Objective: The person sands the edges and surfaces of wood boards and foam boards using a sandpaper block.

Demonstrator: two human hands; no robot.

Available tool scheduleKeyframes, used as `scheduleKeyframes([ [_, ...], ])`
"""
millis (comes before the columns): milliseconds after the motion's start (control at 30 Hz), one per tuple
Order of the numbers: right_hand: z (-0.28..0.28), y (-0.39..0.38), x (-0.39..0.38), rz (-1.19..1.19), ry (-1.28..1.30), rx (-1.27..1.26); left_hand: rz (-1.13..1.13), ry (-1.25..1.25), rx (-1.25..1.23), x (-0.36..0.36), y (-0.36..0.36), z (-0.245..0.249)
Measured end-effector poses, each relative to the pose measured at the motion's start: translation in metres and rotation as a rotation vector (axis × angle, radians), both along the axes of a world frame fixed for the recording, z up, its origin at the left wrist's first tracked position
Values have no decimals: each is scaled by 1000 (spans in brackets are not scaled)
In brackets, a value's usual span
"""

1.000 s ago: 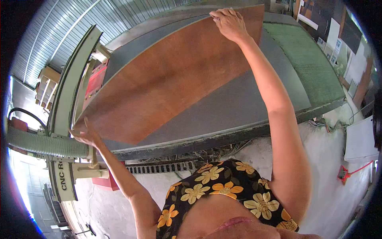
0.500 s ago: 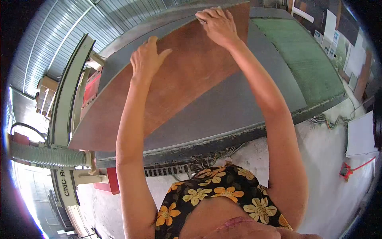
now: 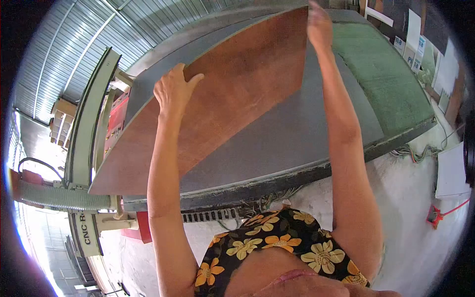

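A large brown wooden board [image 3: 252,74] stands tilted over a grey machine bed [image 3: 267,143], its smooth face toward me. My left hand [image 3: 173,91] grips its upper edge left of the middle, thumb spread on the near side and the other fingers over the edge. At the board's upper right corner is my right hand [image 3: 320,27], with its fingers stretched upward beside the edge. Motion smears those fingertips a little. The board's lower left corner reaches close to the machine's gantry.
A gantry beam [image 3: 91,133] marked CNC and a ribbed hose [image 3: 69,199] stand on the left. Green sheeting [image 3: 391,74] covers the bed's right part. Loose cables [image 3: 415,154] hang below its edge. A white panel [image 3: 451,171] and leaning sheets [image 3: 413,34] are at the right.
My right hand has let go of the upper edge and moved right to the board's corner. The left hand stays on the upper edge, slightly lower and farther left in view.
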State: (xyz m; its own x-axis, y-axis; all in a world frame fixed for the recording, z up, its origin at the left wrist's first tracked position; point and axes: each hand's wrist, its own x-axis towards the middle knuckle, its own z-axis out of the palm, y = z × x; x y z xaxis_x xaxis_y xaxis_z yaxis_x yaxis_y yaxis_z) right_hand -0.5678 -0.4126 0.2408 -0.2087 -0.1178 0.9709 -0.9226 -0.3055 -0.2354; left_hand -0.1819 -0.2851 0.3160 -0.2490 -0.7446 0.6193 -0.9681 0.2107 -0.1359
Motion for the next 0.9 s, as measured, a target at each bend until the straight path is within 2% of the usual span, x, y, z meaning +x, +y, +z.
scheduleKeyframes([
  [33,-14,0,-13,186,-302,104,18,-6,12,-2,3,1],
  [100,-72,-27,-43,372,-595,177,9,-12,-33,-5,7,1],
  [167,-91,-30,-38,552,-844,277,13,2,-39,-8,10,1],
  [200,-86,-6,-20,738,-1097,415,25,21,-26,-9,11,1],
  [300,-72,20,16,614,-1133,542,35,42,-40,-9,16,-2],
  [400,-131,-35,-8,651,-1040,578,16,57,-63,-7,19,-6],
  [500,-96,8,22,683,-1089,395,-12,67,-91,-10,27,-7],
  [600,-106,1,1,805,-1100,462,-47,66,-131,-8,34,-1],
  [667,-73,24,10,701,-1091,299,-59,69,-154,-8,39,6],
  [733,-54,8,-14,731,-940,171,-53,71,-171,-9,46,19],
  [800,-19,0,-39,606,-934,262,-37,124,-169,-13,56,33],
  [900,53,35,-36,629,-665,126,8,137,-190,-10,73,58],
])
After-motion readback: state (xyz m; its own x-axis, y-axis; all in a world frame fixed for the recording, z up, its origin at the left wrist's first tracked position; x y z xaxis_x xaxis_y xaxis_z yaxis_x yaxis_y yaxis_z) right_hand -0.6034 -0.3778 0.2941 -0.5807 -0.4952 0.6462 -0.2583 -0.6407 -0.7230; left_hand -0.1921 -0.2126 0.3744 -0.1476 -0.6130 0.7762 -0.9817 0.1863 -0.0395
